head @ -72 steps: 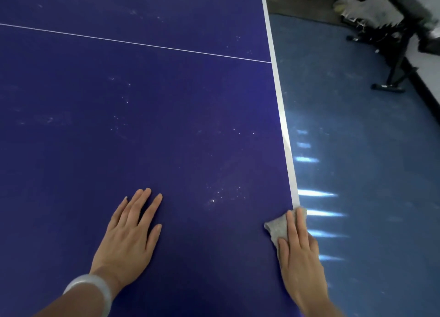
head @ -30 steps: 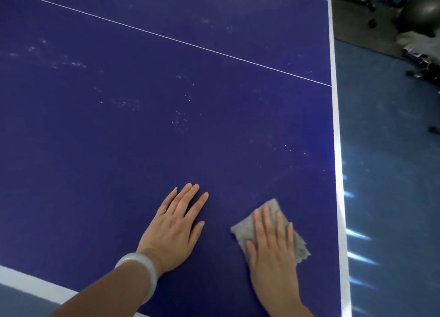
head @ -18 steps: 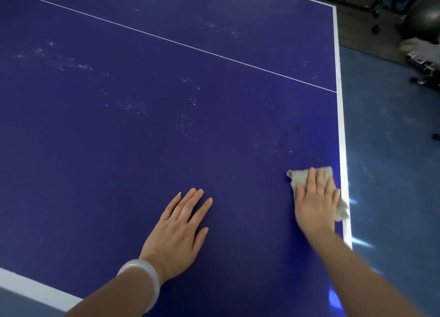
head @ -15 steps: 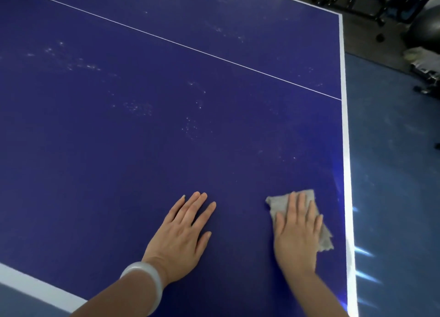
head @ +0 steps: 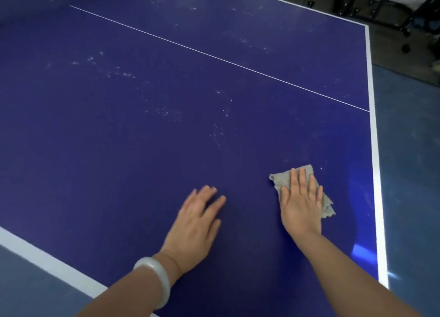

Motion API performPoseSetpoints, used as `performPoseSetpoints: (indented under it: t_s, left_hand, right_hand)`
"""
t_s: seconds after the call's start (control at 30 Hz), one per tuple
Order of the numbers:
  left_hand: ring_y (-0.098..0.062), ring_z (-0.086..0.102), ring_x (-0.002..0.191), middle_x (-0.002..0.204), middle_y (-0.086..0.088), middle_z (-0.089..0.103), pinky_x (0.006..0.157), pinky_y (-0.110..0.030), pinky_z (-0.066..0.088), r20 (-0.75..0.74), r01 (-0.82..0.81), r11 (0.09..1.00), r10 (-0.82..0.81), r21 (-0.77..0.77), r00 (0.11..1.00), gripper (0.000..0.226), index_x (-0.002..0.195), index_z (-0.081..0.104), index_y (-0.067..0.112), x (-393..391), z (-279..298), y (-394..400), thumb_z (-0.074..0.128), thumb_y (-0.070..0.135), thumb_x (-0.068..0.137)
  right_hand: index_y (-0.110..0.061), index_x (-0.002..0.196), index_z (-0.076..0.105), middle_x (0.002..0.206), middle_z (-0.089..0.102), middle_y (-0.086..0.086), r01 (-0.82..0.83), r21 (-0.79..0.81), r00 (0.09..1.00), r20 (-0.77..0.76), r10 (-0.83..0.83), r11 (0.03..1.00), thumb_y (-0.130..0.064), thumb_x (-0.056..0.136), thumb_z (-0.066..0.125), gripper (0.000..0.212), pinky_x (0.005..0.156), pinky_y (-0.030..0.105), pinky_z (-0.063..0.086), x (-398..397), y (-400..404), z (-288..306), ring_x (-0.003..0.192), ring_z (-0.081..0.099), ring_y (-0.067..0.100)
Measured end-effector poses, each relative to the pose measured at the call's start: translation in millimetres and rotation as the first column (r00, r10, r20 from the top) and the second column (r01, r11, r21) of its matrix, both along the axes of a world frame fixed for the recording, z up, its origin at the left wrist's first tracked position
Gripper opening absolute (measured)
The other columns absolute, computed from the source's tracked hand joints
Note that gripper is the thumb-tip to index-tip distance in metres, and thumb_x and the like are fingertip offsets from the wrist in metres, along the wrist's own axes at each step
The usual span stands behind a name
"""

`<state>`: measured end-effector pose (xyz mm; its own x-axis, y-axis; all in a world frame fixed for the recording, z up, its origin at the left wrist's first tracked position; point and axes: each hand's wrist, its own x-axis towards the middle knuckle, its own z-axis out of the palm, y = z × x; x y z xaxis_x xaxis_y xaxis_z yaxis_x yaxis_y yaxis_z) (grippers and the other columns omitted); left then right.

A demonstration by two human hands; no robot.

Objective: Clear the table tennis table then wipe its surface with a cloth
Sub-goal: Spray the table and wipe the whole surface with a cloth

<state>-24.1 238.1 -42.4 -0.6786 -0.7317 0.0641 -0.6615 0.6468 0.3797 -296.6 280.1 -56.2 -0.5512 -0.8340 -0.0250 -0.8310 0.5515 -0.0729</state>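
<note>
The clearing half of the job looks done: nothing stands on the blue desk [head: 119,150] in this view, so what is left is the wiping, and that is under way but far from finished.

The grey cloth [head: 281,177] lies flat on the desk, near its right-hand white edge line [head: 375,150] and on the near side of the thin white centre line [head: 214,57]. The right hand [head: 301,204] rests on top of it, palm down, fingers straight and together, pressing the cloth to the surface, not bunching it; that grip is a flat press, with no curl round the fabric. The cloth's far corner and its right edge stick out from under the hand.

The left hand [head: 197,218] lies on the desk just left of the cloth, apart from it, holding nothing. Its fingertips are blurred, so whether they lie fully flat is hard to say, but the fingers look extended and the hand seems to serve as a brace. A pale bangle [head: 154,281] sits on that wrist.

Beyond the cloth, white specks and smears [head: 166,113] dot the surface well to its left and further away, and more show past the centre line. I judge that most of the desk is yet to be wiped, with only the near right corner around the cloth looking clean.
</note>
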Motion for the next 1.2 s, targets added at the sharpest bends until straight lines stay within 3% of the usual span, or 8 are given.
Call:
performPoseSetpoints:
  t_s: [0.2,0.37,0.5,0.63,0.77,0.87,1.1,1.2]
  left_hand:
    - [-0.031,0.008,0.149,0.159,-0.019,0.016,0.122,-0.046,0.007,0.224,-0.457,0.884,0.466,-0.096,0.856,0.071,0.153,0.021,0.009,34.0,-11.6,-45.1,0.01,0.052,0.097]
    - [-0.031,0.012,0.149,0.158,-0.019,0.02,0.12,-0.047,0.011,0.247,-0.441,0.886,0.463,-0.142,0.851,0.069,0.152,0.023,0.008,30.9,-14.8,-43.7,0.01,0.05,0.099]
    - [-0.03,0.014,0.148,0.157,-0.019,0.023,0.119,-0.048,0.012,0.254,-0.444,0.885,0.465,-0.139,0.848,0.069,0.152,0.026,0.009,31.9,-15.7,-45.2,0.009,0.05,0.099]
    - [-0.03,0.014,0.149,0.157,-0.019,0.023,0.119,-0.048,0.011,0.254,-0.441,0.887,0.462,-0.135,0.85,0.068,0.151,0.025,0.009,31.9,-16.2,-44.5,0.011,0.05,0.099]
    - [-0.032,0.017,0.148,0.156,-0.02,0.025,0.119,-0.05,0.016,0.259,-0.437,0.89,0.456,-0.13,0.851,0.067,0.151,0.027,0.007,31.2,-13.3,-43.5,0.015,0.048,0.099]
    - [-0.033,0.019,0.147,0.155,-0.021,0.027,0.118,-0.051,0.017,0.26,-0.434,0.892,0.451,-0.123,0.854,0.067,0.15,0.029,0.006,30.4,-11.8,-43.8,0.015,0.048,0.099]
    - [-0.033,0.023,0.146,0.155,-0.02,0.028,0.116,-0.05,0.018,0.265,-0.436,0.89,0.455,-0.129,0.85,0.066,0.149,0.032,0.006,30.8,-11.0,-45.0,0.021,0.047,0.098]
    - [-0.033,0.021,0.146,0.155,-0.021,0.027,0.116,-0.05,0.018,0.257,-0.435,0.891,0.453,-0.128,0.854,0.066,0.15,0.03,0.006,31.1,-11.8,-45.0,0.02,0.047,0.099]
  right_hand:
    - [-0.009,0.151,0.028,0.157,0.029,0.013,0.137,-0.105,0.99,-0.005,-0.138,0.985,-0.039,0.101,0.018,0.06,0.117,0.056,0.018,63.1,39.1,-0.4,0.145,0.024,0.035]
    - [-0.01,0.152,0.026,0.159,0.022,0.012,-0.199,-0.063,0.98,-0.026,0.198,0.978,-0.042,0.103,0.009,0.062,0.117,0.054,0.018,142.8,5.3,2.4,0.147,0.019,0.033]
    - [-0.017,0.154,0.021,0.161,0.017,0.002,-0.463,-0.028,0.886,-0.013,0.463,0.886,-0.04,0.102,0.015,0.058,0.119,0.048,0.011,100.6,-45.8,5.3,0.15,0.008,0.024]
    - [-0.009,0.148,0.034,0.154,0.034,0.014,-0.065,-0.032,0.997,-0.054,0.064,0.997,-0.041,0.097,0.019,0.062,0.113,0.059,0.024,-9.5,-56.6,2.1,0.141,0.03,0.038]
    - [-0.01,0.153,0.023,0.159,0.023,0.013,0.312,-0.043,0.949,0.058,-0.309,0.949,-0.037,0.103,0.024,0.056,0.118,0.057,0.009,-14.1,-28.4,1.1,0.146,0.015,0.037]
    - [-0.005,0.149,0.034,0.154,0.033,0.017,0.168,-0.075,0.986,0.016,-0.167,0.983,-0.04,0.097,0.02,0.063,0.116,0.059,0.016,56.2,-43.1,2.0,0.142,0.027,0.042]
    - [-0.02,0.155,0.0,0.163,-0.004,0.001,-0.412,-0.008,0.911,0.033,0.412,0.911,-0.041,0.101,0.005,0.058,0.121,0.045,-0.007,132.1,-153.1,4.9,0.15,-0.009,0.023]
    - [-0.019,0.155,0.013,0.163,0.01,0.003,-0.298,0.011,0.954,-0.038,0.299,0.954,-0.039,0.103,0.021,0.056,0.12,0.048,0.002,76.0,-167.5,4.8,0.149,0.004,0.028]
